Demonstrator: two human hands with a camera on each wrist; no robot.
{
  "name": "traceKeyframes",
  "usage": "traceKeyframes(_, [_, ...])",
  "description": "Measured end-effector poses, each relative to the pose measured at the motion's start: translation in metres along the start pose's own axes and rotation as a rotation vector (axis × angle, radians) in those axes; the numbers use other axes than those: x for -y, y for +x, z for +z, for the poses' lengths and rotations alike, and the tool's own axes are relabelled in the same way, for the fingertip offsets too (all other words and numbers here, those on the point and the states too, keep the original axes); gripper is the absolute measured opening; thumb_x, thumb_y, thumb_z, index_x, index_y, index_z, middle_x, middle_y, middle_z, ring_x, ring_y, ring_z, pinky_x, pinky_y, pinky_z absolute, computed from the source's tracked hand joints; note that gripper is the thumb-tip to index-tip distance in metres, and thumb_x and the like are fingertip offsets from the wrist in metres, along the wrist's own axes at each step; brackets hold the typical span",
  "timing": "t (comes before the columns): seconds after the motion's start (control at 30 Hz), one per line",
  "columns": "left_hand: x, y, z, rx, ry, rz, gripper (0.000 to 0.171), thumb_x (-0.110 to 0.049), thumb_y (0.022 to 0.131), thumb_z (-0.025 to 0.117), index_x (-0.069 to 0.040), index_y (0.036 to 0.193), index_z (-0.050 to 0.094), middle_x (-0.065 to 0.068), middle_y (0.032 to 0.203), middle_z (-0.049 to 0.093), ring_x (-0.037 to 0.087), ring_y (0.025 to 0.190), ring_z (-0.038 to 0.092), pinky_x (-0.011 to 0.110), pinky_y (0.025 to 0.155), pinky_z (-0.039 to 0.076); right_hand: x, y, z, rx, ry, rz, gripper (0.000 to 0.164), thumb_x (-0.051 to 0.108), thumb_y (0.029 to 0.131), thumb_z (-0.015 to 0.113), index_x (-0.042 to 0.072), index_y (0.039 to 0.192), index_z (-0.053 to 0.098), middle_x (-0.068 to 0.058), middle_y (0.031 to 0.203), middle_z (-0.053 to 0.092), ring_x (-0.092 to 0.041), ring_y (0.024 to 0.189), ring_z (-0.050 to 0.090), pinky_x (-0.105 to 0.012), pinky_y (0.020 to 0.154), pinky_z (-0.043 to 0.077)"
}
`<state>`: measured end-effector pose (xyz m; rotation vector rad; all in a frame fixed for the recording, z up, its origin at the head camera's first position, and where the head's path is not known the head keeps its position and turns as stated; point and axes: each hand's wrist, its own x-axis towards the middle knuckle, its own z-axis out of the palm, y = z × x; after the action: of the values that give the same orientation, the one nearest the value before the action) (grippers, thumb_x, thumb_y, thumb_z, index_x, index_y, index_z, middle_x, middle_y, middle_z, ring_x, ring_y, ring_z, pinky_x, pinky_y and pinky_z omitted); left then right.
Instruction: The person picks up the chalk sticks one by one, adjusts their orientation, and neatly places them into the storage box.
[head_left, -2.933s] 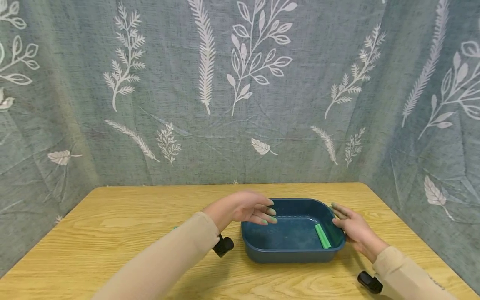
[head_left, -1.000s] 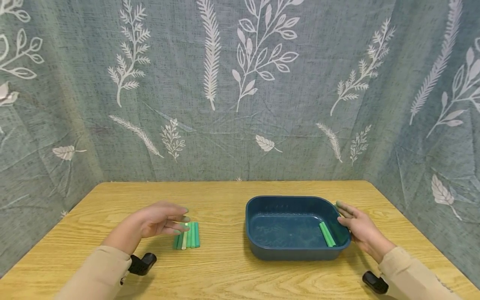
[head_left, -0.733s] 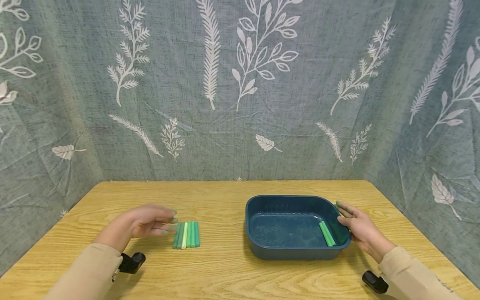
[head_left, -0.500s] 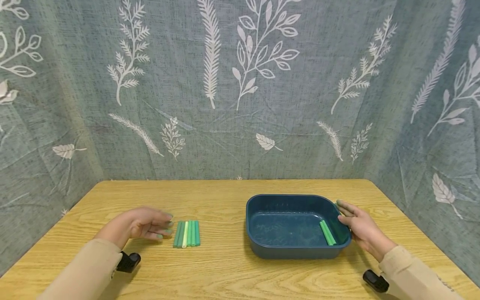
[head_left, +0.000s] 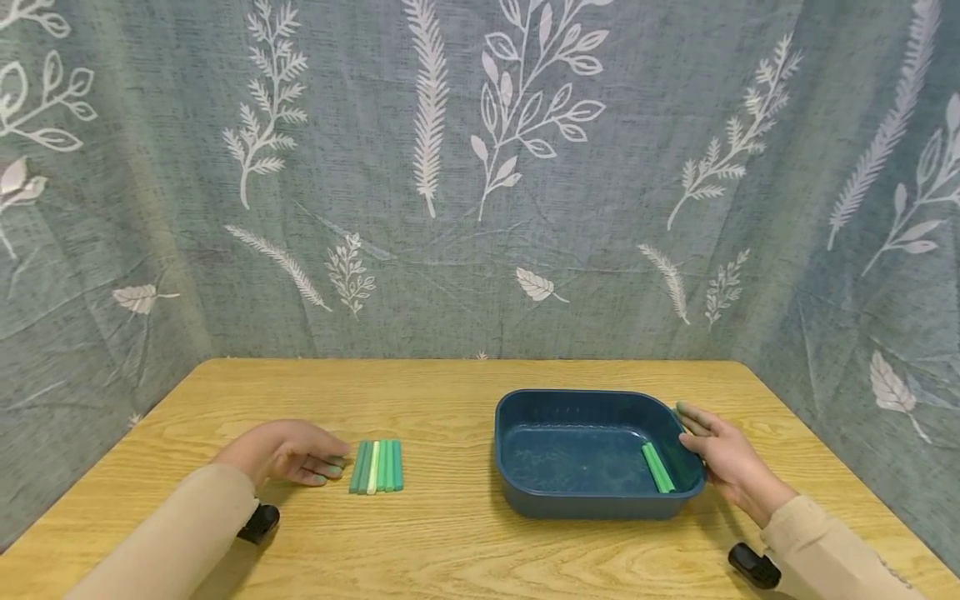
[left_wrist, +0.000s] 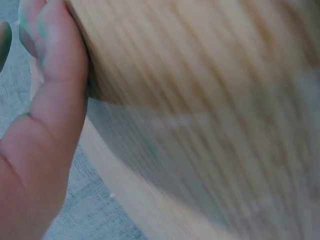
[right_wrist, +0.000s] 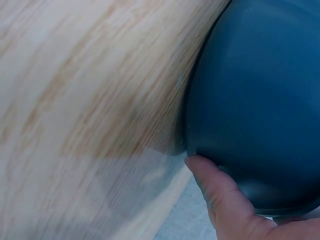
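Note:
Several green chalk sticks point(head_left: 376, 467) lie side by side in a row on the table, one of them paler and yellowish. My left hand point(head_left: 296, 454) is just left of the row, its fingers loosely bent and nothing held in them. Green dust marks its fingertips, also seen on the left hand point(left_wrist: 55, 75) in the left wrist view. My right hand point(head_left: 716, 454) rests against the right end of a dark blue plastic bin point(head_left: 585, 507), fingers extended along the outside, thumb at the rim. Inside that end lie green chalk sticks point(head_left: 657, 468), close together.
The wooden table point(head_left: 442, 542) runs back to a grey-blue curtain point(head_left: 450, 292) printed with white leaves, which also hangs at both sides. Black wrist cameras point(head_left: 753, 565) hang below the sleeves.
My left hand has come from over the bin to the left, past the chalk row, and now its fingers are lower and bent more. The right hand has stayed on the bin.

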<state>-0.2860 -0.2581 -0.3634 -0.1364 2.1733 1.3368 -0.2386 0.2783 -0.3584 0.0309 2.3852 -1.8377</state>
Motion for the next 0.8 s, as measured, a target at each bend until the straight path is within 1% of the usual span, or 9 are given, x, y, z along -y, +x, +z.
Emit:
traceKeyframes(0.03, [-0.0013,-0.0001,0.0007,-0.004,0.010,-0.004,0.043,-0.015,0.101,0.054,0.015,0.131,0.046,0.007,0.091,0.059,0.016,0.080,0.061,0.029,0.076,0.054,-0.0006,0.0005,-0.0005,0.000,0.000,-0.002,0.059,0.004,0.105,0.034,0.000,0.154,0.001,-0.026,0.158,0.001,-0.046,0.138,0.023,-0.028,0.074,0.053])
traceKeyframes(0.07, [-0.0024,-0.0001,0.0014,-0.006,0.020,-0.006,0.042,-0.015,0.101,0.055,0.014,0.130,0.047,0.007,0.090,0.059,0.016,0.080,0.060,0.029,0.076,0.054,-0.0008,0.0007,-0.0006,-0.010,0.004,0.000,0.060,0.004,0.105,0.036,-0.001,0.154,0.002,-0.026,0.158,0.001,-0.043,0.137,0.029,-0.029,0.074,0.054])
traceKeyframes(0.1, [-0.0031,-0.0006,0.0020,-0.007,0.025,-0.005,0.041,-0.015,0.101,0.055,0.014,0.129,0.047,0.007,0.089,0.059,0.016,0.079,0.060,0.028,0.076,0.054,-0.0014,0.0011,-0.0010,-0.009,0.007,-0.003,0.060,0.005,0.105,0.037,-0.001,0.154,0.002,-0.026,0.158,0.001,-0.043,0.137,0.030,-0.029,0.074,0.054])
traceKeyframes(0.27, [-0.0011,-0.0040,0.0022,0.005,0.009,0.017,0.032,-0.014,0.101,0.055,0.011,0.121,0.056,0.005,0.084,0.061,0.013,0.075,0.061,0.026,0.073,0.054,-0.0018,0.0003,-0.0003,0.001,0.025,-0.008,0.061,0.003,0.105,0.037,-0.002,0.154,0.002,-0.027,0.157,-0.001,-0.045,0.138,0.025,-0.029,0.076,0.053])
traceKeyframes(0.3, [0.0002,-0.0049,0.0017,0.006,0.002,0.023,0.031,-0.014,0.101,0.054,0.010,0.120,0.057,0.004,0.083,0.062,0.013,0.075,0.062,0.025,0.072,0.054,-0.0020,0.0001,0.0002,0.013,0.019,-0.013,0.060,0.003,0.105,0.036,-0.002,0.154,0.001,-0.027,0.157,-0.001,-0.047,0.139,0.020,-0.028,0.076,0.053])
traceKeyframes(0.33, [0.0016,-0.0054,0.0014,0.011,-0.005,0.030,0.030,-0.013,0.101,0.054,0.010,0.119,0.058,0.004,0.082,0.063,0.012,0.074,0.062,0.025,0.071,0.055,-0.0015,-0.0004,0.0007,0.012,0.013,-0.011,0.060,0.002,0.105,0.035,-0.002,0.154,0.002,-0.028,0.157,-0.001,-0.047,0.139,0.021,-0.029,0.076,0.054])
traceKeyframes(0.5, [0.0058,-0.0071,0.0003,0.027,-0.025,0.058,0.038,-0.012,0.102,0.052,0.016,0.127,0.051,0.005,0.087,0.065,0.012,0.077,0.063,0.025,0.074,0.055,-0.0005,-0.0007,0.0014,0.004,-0.018,-0.013,0.059,0.003,0.105,0.036,-0.003,0.154,0.003,-0.029,0.157,0.002,-0.043,0.135,0.031,-0.030,0.076,0.055])
traceKeyframes(0.63, [0.0047,-0.0078,0.0006,0.027,-0.027,0.056,0.043,-0.012,0.102,0.052,0.017,0.133,0.044,0.007,0.091,0.063,0.013,0.080,0.063,0.026,0.075,0.056,-0.0007,-0.0005,0.0008,-0.003,-0.022,-0.016,0.059,0.003,0.104,0.036,-0.003,0.154,0.004,-0.029,0.156,0.003,-0.038,0.133,0.037,-0.029,0.076,0.055])
traceKeyframes(0.8, [0.0020,-0.0082,0.0052,0.026,-0.023,0.016,0.040,-0.014,0.101,0.055,0.013,0.129,0.052,0.006,0.090,0.064,0.013,0.077,0.065,0.024,0.071,0.056,-0.0013,-0.0013,0.0011,-0.006,-0.016,-0.006,0.059,0.003,0.105,0.036,-0.003,0.154,0.004,-0.029,0.156,0.003,-0.035,0.132,0.037,-0.029,0.075,0.054])
